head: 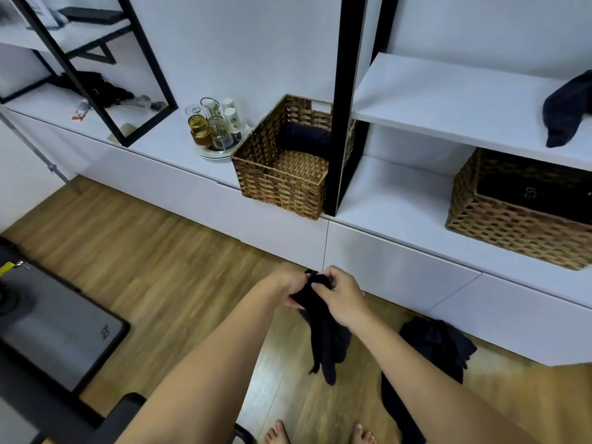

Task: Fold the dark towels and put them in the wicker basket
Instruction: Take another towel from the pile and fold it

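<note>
A dark towel hangs down in front of me over the wooden floor. My left hand and my right hand both grip its top edge, close together. The wicker basket stands on the low white cabinet ahead, with one folded dark towel lying against its back wall. Another dark towel lies heaped on the floor to the right of my hands. A third dark towel lies crumpled on the white shelf at the upper right.
A second wicker basket holding something dark sits under the shelf on the right. A round tray with glasses and cups stands left of the basket. A black post rises just right of it. A dark mat lies at lower left.
</note>
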A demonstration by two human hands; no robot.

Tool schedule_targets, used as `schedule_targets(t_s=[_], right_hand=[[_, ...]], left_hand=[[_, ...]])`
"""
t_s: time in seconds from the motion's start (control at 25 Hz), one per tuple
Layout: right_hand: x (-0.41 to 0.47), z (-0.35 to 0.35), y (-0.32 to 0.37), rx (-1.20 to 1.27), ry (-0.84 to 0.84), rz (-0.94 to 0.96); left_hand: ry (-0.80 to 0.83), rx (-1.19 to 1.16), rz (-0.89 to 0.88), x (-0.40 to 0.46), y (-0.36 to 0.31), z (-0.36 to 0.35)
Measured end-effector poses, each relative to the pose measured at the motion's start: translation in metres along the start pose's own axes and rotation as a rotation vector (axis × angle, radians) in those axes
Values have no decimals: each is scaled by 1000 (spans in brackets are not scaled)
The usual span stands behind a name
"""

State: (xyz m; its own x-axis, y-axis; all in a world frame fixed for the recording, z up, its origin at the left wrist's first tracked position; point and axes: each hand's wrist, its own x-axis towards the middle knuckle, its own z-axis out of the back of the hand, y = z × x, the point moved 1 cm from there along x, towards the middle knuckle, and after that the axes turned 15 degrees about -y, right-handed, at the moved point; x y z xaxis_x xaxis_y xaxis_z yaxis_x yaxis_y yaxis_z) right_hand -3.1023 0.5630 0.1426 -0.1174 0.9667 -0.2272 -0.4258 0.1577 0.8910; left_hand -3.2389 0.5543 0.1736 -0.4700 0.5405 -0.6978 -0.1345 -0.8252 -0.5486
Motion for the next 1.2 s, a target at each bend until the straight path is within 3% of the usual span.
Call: schedule_targets(t_s=[0.2, 0.28, 0.4, 0.48, 0.56, 0.6, 0.72, 0.84, 1.04, 1.12, 1.2], right_hand=[[-29, 2, 11, 29, -18, 183], [-45, 1, 16, 4, 20, 277], [-53, 13, 15, 179, 93, 109], [-38, 33, 10, 212, -24, -10], [-21, 54, 2, 48, -90, 56], [-15, 59, 2, -33, -37, 120], [-9, 53, 7, -193, 130, 280], [-6, 44, 21, -324, 70, 439], [-4, 55, 26, -902, 137, 601], [5, 77, 44, -949, -36, 694], [16, 110, 73, -862, -366, 852]], left_hand=[[69, -42, -1, -10, -6, 6], [134, 90, -91, -16, -5, 15], [173, 450, -421, -25, -11, 36], [133, 756, -714, -44, -25, 51], [58, 851, -885, -61, -40, 68], [21, 833, -933, -68, -47, 78], [-48, 717, -1018, -86, -62, 106], [-103, 609, -1092, -107, -74, 134], [-182, 495, -1126, -138, -83, 186], [-295, 590, -1149, -147, -83, 212], [-511, 811, -1194, -148, -80, 239]])
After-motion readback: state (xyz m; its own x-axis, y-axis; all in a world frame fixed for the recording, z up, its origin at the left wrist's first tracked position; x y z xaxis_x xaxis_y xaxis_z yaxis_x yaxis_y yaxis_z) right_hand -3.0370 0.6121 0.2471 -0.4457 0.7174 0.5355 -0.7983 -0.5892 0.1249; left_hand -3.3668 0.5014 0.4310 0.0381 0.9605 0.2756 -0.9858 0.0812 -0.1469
